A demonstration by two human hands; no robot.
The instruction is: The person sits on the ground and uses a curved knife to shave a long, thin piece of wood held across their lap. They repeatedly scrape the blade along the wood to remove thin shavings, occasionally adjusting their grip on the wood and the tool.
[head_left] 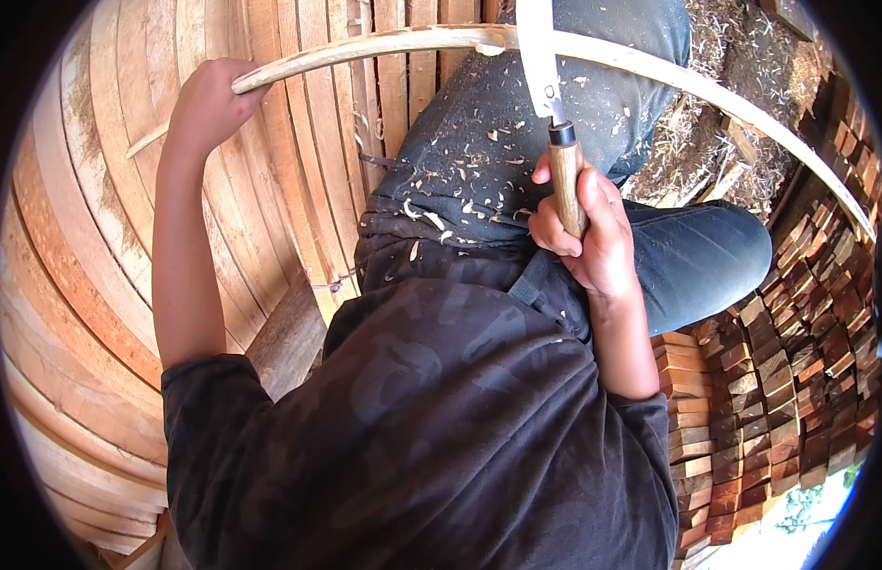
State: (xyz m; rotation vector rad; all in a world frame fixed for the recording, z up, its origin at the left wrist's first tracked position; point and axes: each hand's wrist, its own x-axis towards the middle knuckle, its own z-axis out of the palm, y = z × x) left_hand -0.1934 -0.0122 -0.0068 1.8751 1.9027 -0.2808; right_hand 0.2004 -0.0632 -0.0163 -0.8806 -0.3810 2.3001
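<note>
Hands well apart, both loaded. Left hand [213,104] is closed around a pale, peeled pole [393,43] near its left end, a thin tail showing past the wrist. Right hand [598,233] is wrapped on the brown wooden handle [566,180] of a knife [539,62], blade pointing away from the body and crossing the pole in my view. I cannot tell from here whether steel and wood touch.

The pole runs from the left hand over the dark trousers [693,266] and off to the right; some of its curve may be the lens. I judge it light for its length, stiff with some spring, its far end liable to swing. Surface looks smooth, perhaps slick: I'd favour a full-palm wrap well clear of the blade. Knife reads rigid and light; hold by the handle only, below the dark collar [562,133].

Further out: curled shavings [434,220] on the trousers, planks [127,285] along the left, stacked wooden blocks [774,380] lower right.
</note>
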